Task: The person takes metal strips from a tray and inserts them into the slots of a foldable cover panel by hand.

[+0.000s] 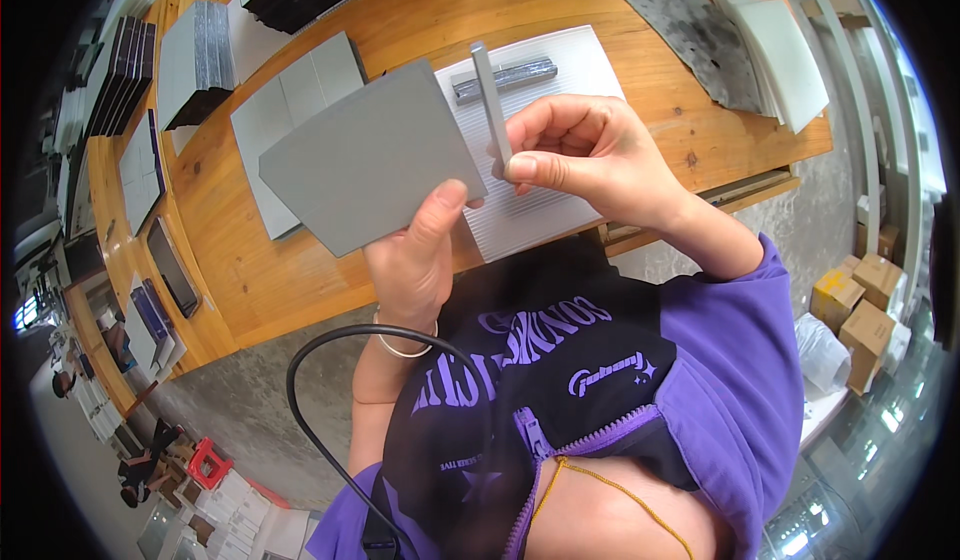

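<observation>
Left hand [425,245] gripping flat, grey, angular panel [365,160] at 10 o'clock from view centre; thumb on face, fingers mostly hidden underneath. Right hand [605,155], 1 o'clock, closed in a pinch on 1 slim, straight, grey bar [487,90], free end toward 12, near panel's edge. Below: white ribbed sheet [590,55], brown wooden table [690,140].

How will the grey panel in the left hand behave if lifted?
The grey panel is probably stiff: pinched near one edge by the left hand, it shows no sag. Its smooth-looking face may be slippery, and with most of it beyond the grip, it could tip.
</observation>
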Demonstrator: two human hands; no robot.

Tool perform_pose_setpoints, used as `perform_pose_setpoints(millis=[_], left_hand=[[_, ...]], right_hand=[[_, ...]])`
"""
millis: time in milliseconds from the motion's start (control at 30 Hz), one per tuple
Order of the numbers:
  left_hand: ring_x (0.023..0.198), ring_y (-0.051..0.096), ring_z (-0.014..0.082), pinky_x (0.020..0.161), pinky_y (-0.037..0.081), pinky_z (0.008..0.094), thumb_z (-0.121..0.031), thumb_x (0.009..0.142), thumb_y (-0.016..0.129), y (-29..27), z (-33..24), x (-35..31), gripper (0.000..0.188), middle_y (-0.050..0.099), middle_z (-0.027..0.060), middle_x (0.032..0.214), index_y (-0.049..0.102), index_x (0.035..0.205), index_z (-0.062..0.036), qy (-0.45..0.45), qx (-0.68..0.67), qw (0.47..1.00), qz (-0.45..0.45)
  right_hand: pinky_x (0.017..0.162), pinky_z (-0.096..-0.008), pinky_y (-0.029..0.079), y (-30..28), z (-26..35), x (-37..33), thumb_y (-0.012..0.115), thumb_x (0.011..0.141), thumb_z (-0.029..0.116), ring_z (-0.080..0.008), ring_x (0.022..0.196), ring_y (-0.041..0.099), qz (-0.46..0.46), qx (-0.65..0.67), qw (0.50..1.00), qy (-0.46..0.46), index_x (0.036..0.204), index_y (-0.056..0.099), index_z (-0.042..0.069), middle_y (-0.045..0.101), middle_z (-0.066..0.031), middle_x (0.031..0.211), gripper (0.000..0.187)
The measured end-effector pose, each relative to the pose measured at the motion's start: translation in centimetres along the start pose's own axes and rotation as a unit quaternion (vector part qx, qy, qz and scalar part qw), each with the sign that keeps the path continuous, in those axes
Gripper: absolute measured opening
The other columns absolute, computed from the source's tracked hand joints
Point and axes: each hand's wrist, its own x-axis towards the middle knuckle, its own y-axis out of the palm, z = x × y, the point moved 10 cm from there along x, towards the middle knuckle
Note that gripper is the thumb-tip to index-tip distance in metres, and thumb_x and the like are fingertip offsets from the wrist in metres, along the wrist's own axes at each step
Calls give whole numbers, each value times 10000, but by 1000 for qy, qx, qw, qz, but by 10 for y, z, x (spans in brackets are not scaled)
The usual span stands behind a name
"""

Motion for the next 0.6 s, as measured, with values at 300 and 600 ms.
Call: perform_pose_setpoints(millis=[300, 600], left_hand=[[912, 549, 154, 818, 453, 291, -37, 817, 636, 4, -14, -2, 284, 567, 70, 1005, 530, 1077, 3, 100, 122, 987, -41], [974, 543, 152, 860, 430, 288, -57, 818, 643, 8, -16, -5, 337, 570, 75, 1078, 531, 1130, 7, 125, 157, 980, -13]], right_hand=[[709, -236, 493, 6, 26, -2, 695, 759, 42, -115, 783, 596, -15, -74, 972, -223, 936, 650, -8, 637, -59, 839, 190], [711, -231, 497, 6, 30, -3, 696, 767, 70, -108, 777, 608, -41, -94, 973, -207, 1036, 619, -2, 635, -60, 800, 289]])
